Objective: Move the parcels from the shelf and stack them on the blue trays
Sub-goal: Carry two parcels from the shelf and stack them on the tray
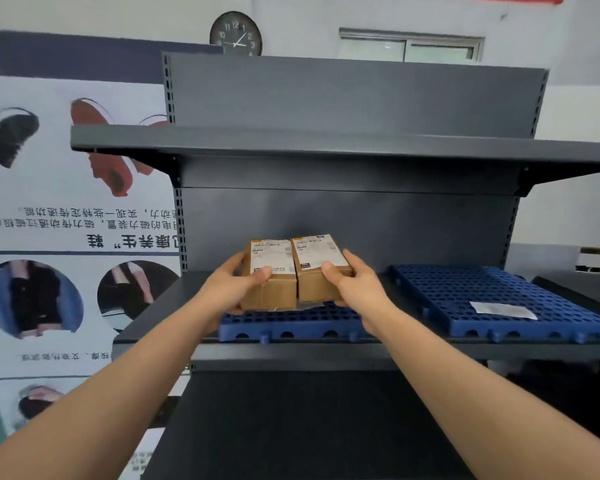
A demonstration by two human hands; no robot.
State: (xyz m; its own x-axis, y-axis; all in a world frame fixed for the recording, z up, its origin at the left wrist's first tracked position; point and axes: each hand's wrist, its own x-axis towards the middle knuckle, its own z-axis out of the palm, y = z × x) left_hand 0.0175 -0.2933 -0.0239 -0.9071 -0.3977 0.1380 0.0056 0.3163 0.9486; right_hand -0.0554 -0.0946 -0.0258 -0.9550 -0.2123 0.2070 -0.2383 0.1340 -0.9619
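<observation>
grey shelf (160, 317), blue trays (465, 292); left hand (234, 284) and right hand (352, 282) grasp two parcels (272, 296) (clock (235, 34) behind).

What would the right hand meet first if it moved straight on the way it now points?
Probably the dark grey metal back panel behind the brown cardboard parcel that the right hand holds, though depth is unclear.

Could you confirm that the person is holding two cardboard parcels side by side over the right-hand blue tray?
Not quite: in the head view the two cardboard parcels, held side by side, are over the left blue tray, not the right blue tray.
</observation>
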